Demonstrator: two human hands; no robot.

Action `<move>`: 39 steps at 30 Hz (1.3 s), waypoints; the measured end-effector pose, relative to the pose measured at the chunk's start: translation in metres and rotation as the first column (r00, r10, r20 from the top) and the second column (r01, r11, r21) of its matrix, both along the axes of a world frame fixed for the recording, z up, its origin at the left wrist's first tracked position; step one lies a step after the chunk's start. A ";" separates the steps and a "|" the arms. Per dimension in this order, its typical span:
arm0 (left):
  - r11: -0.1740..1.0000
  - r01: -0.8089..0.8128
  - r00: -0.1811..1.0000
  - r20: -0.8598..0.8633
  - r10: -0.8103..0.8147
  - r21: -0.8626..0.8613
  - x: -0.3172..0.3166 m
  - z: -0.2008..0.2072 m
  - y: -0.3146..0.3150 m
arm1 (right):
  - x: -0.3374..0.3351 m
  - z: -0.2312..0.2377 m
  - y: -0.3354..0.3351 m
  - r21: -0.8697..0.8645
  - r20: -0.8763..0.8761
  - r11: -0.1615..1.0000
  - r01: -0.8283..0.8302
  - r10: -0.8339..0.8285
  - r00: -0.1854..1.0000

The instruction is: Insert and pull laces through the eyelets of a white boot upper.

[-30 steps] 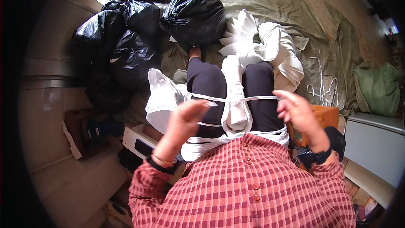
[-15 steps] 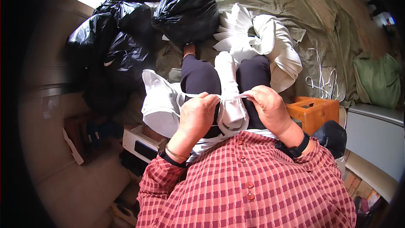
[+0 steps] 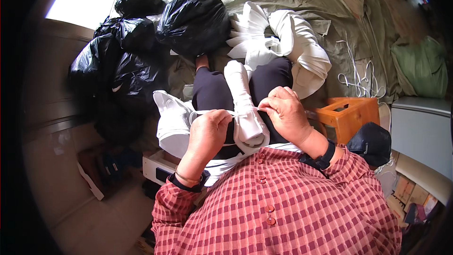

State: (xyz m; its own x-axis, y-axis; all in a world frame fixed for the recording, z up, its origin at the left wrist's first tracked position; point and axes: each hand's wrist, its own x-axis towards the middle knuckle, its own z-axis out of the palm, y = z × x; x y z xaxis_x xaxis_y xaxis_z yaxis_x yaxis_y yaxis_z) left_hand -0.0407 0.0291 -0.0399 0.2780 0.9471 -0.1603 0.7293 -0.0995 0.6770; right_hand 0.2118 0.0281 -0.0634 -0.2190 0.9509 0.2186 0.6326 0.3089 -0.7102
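A white lace-up shoe (image 3: pixel 247 125), or a shoe upper, lies lengthwise between my thighs with its toe pointing away from me. My left hand (image 3: pixel 207 133) is closed in a pinch on a white shoelace (image 3: pixel 222 112) just left of the shoe. On the other side, my right hand (image 3: pixel 286 115) pinches the lace's other end close to the shoe's right edge. The lace crosses the shoe between both hands; whether it is knotted there cannot be made out. Beside my left thigh rest more white shoe pieces (image 3: pixel 172 125).
Black plastic bags (image 3: pixel 193 23) are heaped far left. A fanned row of white shoe pieces (image 3: pixel 302 42) lies beyond my knees on a greenish cloth (image 3: pixel 339 66). To the right are loose white laces (image 3: pixel 361 82), a wooden stool (image 3: pixel 351 113) and a green sack (image 3: pixel 420 68).
My right hand has come closer to the shoe, its fingers more curled and its wrist raised. The left hand keeps its pinch on the lace. The whole view has shifted slightly.
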 end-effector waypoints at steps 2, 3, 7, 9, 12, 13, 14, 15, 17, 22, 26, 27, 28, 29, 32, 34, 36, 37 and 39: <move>0.999 -0.038 0.999 -0.003 0.038 -0.001 0.001 0.000 -0.004 | 0.001 -0.002 0.001 -0.047 -0.010 0.999 0.001 -0.002 1.000; 0.999 -0.038 0.999 -0.022 0.039 0.039 0.002 0.001 -0.005 | 0.001 -0.003 0.002 -0.063 -0.023 0.998 -0.010 0.009 1.000; 0.999 -0.035 0.999 0.021 0.034 0.036 0.005 0.002 -0.005 | 0.003 -0.004 0.005 -0.107 -0.038 0.993 -0.044 0.040 0.998; 0.998 -0.037 0.997 0.069 0.041 -0.056 0.006 0.003 -0.002 | 0.001 -0.005 0.004 -0.085 -0.015 0.996 -0.026 0.025 1.000; 0.997 0.014 0.999 -0.046 -0.010 0.075 0.007 0.003 0.002 | -0.004 -0.007 0.002 0.004 -0.010 0.999 0.040 -0.040 0.999; 0.996 0.017 0.997 -0.078 -0.010 0.093 0.008 0.003 0.002 | -0.005 -0.007 0.002 0.027 -0.032 0.998 0.062 -0.061 0.998; 0.993 0.050 0.995 -0.094 -0.040 0.104 0.008 0.002 0.001 | -0.006 -0.008 0.001 0.048 -0.056 0.995 0.086 -0.083 0.995; 0.998 -0.005 1.000 0.000 0.005 0.066 0.009 0.002 0.001 | -0.006 -0.008 0.002 0.042 -0.098 0.995 0.093 -0.089 0.991; 0.999 -0.037 0.999 0.031 0.036 0.039 0.009 0.000 -0.001 | -0.004 -0.009 0.001 0.004 -0.118 0.996 0.091 -0.090 0.989; 0.984 -0.159 0.980 0.106 0.167 -0.082 0.010 -0.004 -0.006 | 0.001 -0.005 -0.001 0.004 -0.060 0.998 0.063 -0.063 0.996; 0.991 -0.107 0.992 0.064 0.112 -0.074 0.006 -0.003 -0.004 | 0.000 -0.004 -0.002 -0.008 -0.022 0.998 0.064 -0.064 0.998; 0.986 -0.109 0.990 0.079 0.120 -0.130 0.005 -0.003 -0.003 | -0.001 -0.005 -0.001 -0.004 -0.027 0.998 0.070 -0.070 0.997; 0.972 -0.125 0.983 0.106 0.149 -0.199 0.003 -0.001 -0.003 | -0.002 -0.005 0.000 -0.011 -0.033 0.998 0.066 -0.067 0.997; 0.953 -0.140 0.975 0.131 0.180 -0.268 0.002 -0.001 -0.002 | -0.002 -0.006 0.001 -0.019 -0.039 0.998 0.062 -0.062 0.997; 0.950 -0.135 0.966 0.174 0.189 -0.283 0.001 -0.002 -0.002 | -0.002 -0.005 0.004 -0.036 -0.047 0.999 0.032 -0.034 0.998; 0.989 -0.095 0.983 0.149 0.111 -0.112 0.002 -0.004 -0.002 | -0.002 -0.004 0.005 -0.045 -0.047 0.999 0.031 -0.033 0.998; 0.987 0.006 0.998 0.055 -0.015 0.163 0.004 -0.007 -0.003 | -0.003 -0.002 0.004 -0.058 -0.044 0.998 0.033 -0.035 0.998; 0.993 -0.020 0.997 0.074 0.012 0.118 0.005 -0.007 -0.003 | -0.003 -0.001 0.005 -0.035 -0.045 0.999 0.033 -0.034 0.998; 0.998 -0.065 0.991 0.113 0.064 0.003 0.005 -0.007 -0.002 | -0.004 0.000 0.005 -0.030 -0.021 1.000 0.002 -0.003 1.000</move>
